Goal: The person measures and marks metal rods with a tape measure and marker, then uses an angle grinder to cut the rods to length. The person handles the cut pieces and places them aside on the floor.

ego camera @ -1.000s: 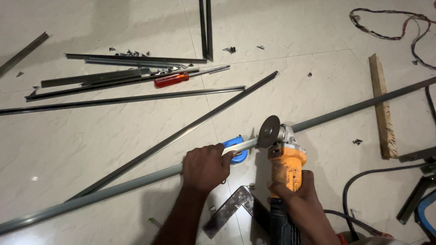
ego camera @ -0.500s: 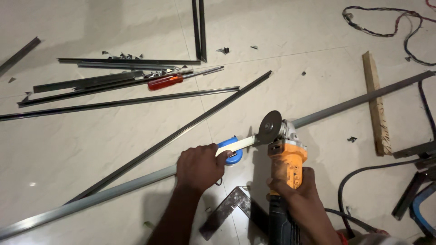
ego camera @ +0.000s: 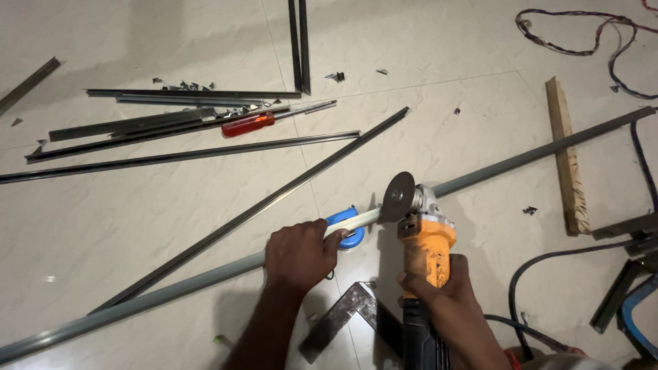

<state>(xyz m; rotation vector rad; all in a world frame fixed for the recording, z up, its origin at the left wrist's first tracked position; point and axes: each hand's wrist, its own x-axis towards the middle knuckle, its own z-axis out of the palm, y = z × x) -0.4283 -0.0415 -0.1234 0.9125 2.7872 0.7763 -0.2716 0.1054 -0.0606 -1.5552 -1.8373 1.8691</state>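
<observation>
My right hand point(ego camera: 439, 294) grips the body of an orange angle grinder point(ego camera: 425, 240). Its grey cutting disc point(ego camera: 397, 197) stands upright over a long grey metal bar point(ego camera: 521, 161) that lies across the floor. My left hand point(ego camera: 298, 255) presses on the same bar to the left of the disc and holds a white strip that runs up to the disc. A blue tape measure point(ego camera: 346, 228) lies just past my left fingers, beside the bar.
Several thin metal strips point(ego camera: 185, 156) and a red-handled screwdriver point(ego camera: 250, 124) lie at the upper left. A wooden batten point(ego camera: 566, 154) lies under the bar at right. A metal angle piece point(ego camera: 339, 318) sits between my arms. Cables point(ego camera: 582, 41) curl at the top right.
The view has shifted slightly. Both hands, the grinder and the bar keep the same positions relative to each other.
</observation>
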